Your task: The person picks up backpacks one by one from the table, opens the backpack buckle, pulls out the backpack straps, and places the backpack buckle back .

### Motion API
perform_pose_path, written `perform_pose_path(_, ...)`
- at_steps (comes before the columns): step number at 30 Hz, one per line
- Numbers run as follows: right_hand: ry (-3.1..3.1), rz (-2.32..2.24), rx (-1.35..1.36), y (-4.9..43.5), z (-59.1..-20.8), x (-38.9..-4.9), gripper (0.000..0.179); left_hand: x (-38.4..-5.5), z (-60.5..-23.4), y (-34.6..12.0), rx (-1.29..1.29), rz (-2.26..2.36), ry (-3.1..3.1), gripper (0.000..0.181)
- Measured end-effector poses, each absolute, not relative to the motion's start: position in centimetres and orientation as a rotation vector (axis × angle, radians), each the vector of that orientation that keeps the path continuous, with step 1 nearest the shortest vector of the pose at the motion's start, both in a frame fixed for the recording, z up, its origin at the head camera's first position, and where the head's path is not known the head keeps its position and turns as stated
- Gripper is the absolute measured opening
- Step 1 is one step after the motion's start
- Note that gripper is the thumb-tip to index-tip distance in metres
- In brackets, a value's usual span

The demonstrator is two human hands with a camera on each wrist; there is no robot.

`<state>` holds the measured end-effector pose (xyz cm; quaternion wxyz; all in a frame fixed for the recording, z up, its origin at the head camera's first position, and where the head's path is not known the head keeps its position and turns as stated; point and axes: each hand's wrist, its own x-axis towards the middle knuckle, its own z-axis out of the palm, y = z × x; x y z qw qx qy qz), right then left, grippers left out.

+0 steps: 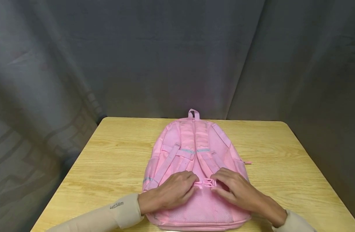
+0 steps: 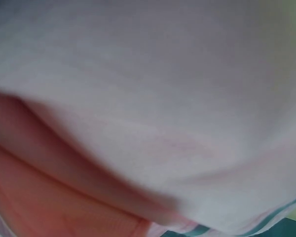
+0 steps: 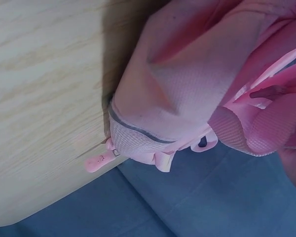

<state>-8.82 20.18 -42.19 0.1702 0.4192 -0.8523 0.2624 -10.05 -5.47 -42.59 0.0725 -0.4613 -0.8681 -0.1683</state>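
A pink backpack (image 1: 202, 207) lies on the table with its shoulder straps facing up and its top loop pointing away from me. My left hand (image 1: 177, 187) pinches one buckle half (image 1: 198, 183) over the lower middle of the bag. Opposite it, the pronged buckle half (image 1: 208, 182) is held between thumb and fingers of my right hand (image 1: 236, 190). The two halves face each other, seemingly apart by a small gap. In the right wrist view, pink webbing (image 3: 274, 126) loops near the fingers. Blurred pale fabric (image 2: 163, 123) fills most of the left wrist view.
Underneath is a light wood-grain table (image 1: 113, 154). A pink zipper pull (image 3: 98, 162) sticks out from the bag's right side. Dark grey curtains (image 1: 154, 58) hang behind the table and at both sides.
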Motion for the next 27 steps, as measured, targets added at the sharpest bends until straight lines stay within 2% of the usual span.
perform_pose_path(27, -2.437, 0.725, 1.180, 19.92, -41.98, -8.83, 0.021, -9.44, -42.89, -5.42, -1.475, -0.214, -2.593, 0.015)
